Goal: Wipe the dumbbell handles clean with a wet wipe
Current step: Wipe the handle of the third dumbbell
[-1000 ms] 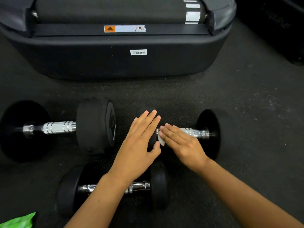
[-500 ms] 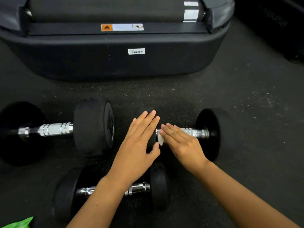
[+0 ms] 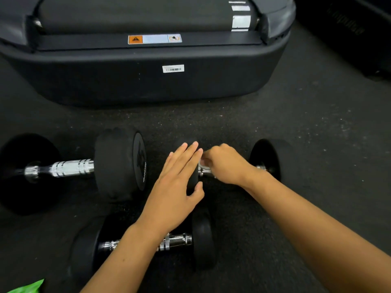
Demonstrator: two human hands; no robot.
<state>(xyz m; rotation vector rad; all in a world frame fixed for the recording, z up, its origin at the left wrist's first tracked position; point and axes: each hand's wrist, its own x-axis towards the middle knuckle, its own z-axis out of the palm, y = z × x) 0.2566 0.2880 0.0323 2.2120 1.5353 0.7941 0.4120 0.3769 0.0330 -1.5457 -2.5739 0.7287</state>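
Right hand [image 3: 227, 164] curled over the handle [image 3: 206, 171] of the right dumbbell [image 3: 266, 159], fingers bent round a small white wipe [image 3: 203, 163] pressed to the bar's left end. Left hand [image 3: 177, 182] flat, fingers straight and together, laid on that dumbbell's left head [image 3: 193, 182], thumb hooked at the near side; the two hands nearly touching at the fingertips. Most of the bar hidden under the right hand, only a sliver of chrome showing near the far head. Dumbbell lying on the rubber floor [image 3: 306, 127], about mid-floor, well short of the black machine base [image 3: 148, 85] along the far edge. Likely slips from here: round heads rolling toward or away under the wiping push if the flat left palm eases off, since nothing else blocks them; wipe bunching or slipping out of the bent fingers on the knurled grooves, leaving bare skin on the metal; the crowded left end by the head missed, with fingertips jammed against the rubber. Second dumbbell [image 3: 118, 166] just to the left and a third [image 3: 203, 240] close at the near side, under the left forearm, both near enough to be knocked by a roll. Green packet [image 3: 27, 287] at the near left corner of the floor, well apart.
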